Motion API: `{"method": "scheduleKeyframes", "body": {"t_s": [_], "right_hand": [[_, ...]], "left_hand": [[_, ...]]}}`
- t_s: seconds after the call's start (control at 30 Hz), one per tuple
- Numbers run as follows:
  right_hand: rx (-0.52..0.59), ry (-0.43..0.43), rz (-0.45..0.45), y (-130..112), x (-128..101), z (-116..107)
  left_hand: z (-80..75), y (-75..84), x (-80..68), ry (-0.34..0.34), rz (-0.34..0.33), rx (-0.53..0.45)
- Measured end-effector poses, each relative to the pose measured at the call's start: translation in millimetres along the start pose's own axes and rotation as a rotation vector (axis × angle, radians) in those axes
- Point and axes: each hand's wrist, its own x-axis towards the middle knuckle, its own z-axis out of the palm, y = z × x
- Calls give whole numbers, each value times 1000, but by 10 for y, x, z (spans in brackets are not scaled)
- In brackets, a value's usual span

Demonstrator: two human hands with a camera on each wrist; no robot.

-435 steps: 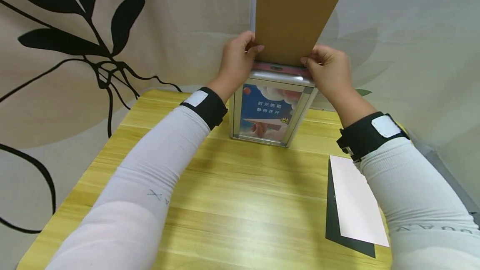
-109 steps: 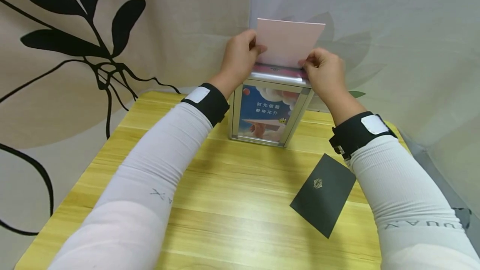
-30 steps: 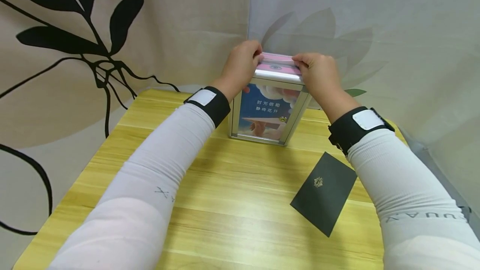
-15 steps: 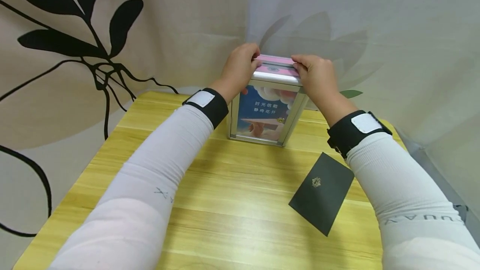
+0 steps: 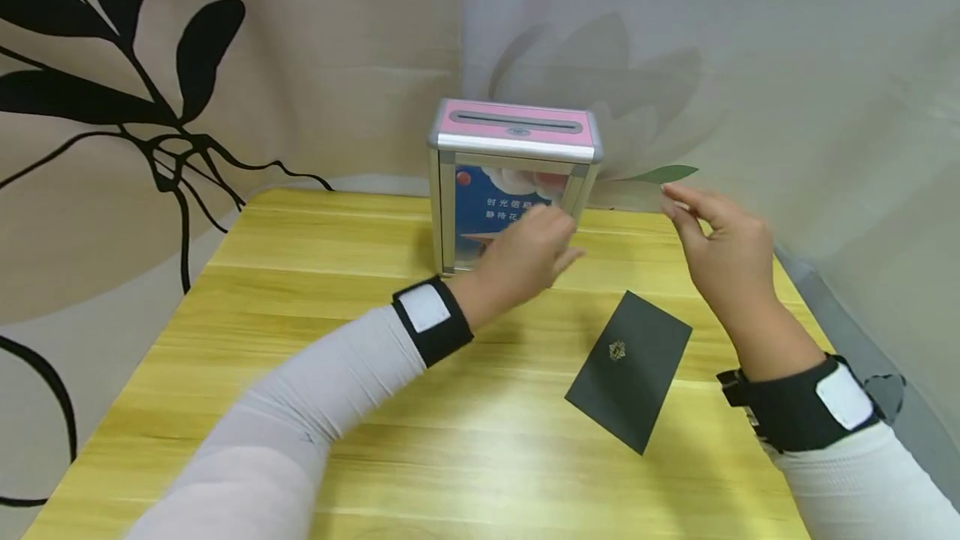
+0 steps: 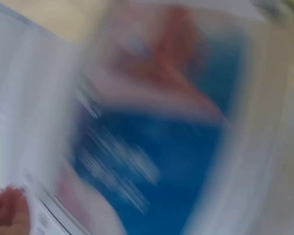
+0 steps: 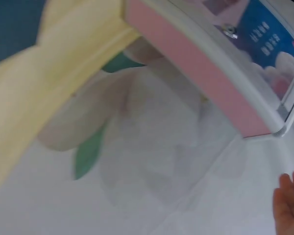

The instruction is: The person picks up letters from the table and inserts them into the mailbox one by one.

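A silver-framed box (image 5: 513, 142) with a pink top stands at the back of the table, its narrow slot bare. Its front carries a blue picture with white characters. My left hand (image 5: 521, 261) is in front of that picture, fingers loosely bent and holding nothing. Over the table's right side, my right hand (image 5: 727, 261) is raised, thumb and forefinger close together, with nothing visible between them. Between the hands and nearer me lies a dark card (image 5: 626, 373) with a gold emblem. The left wrist view shows the box front (image 6: 152, 132) blurred; the right wrist view shows its pink side (image 7: 201, 73).
The wooden table (image 5: 300, 340) drops off along its left and right edges. Close behind the box hangs a pale cloth (image 5: 360, 65) printed with dark leaves. A grey strip (image 5: 862, 340) runs beyond the right edge.
A brown card, then a pale pink one, stood at the slot; the pink one sank out of sight. Both hands have since left the box top; the left came forward, the right moved right.
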Motion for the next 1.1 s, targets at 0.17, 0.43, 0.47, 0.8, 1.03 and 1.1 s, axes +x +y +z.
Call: {"method": "scheduleKeyframes", "body": {"t_s": [0.17, 0.43, 0.47, 0.8, 1.03, 1.1], "right_hand": [[-105, -245, 216, 244, -394, -89], [-132, -519, 440, 540, -905, -40], [-126, -528, 453, 566, -948, -41], [-104, -534, 547, 736, -1210, -84], [-82, -497, 586, 781, -1306, -113], [-84, -482, 588, 790, -1321, -128]], "left_hand": [[617, 333, -62, -335, -318, -65], [1408, 564, -56, -521, -556, 54], [1456, 595, -58, -530, -564, 95], [1638, 827, 8, -653, -487, 475], [1717, 821, 20, -635, -669, 340], [1726, 809, 34, -624, -719, 281]]}}
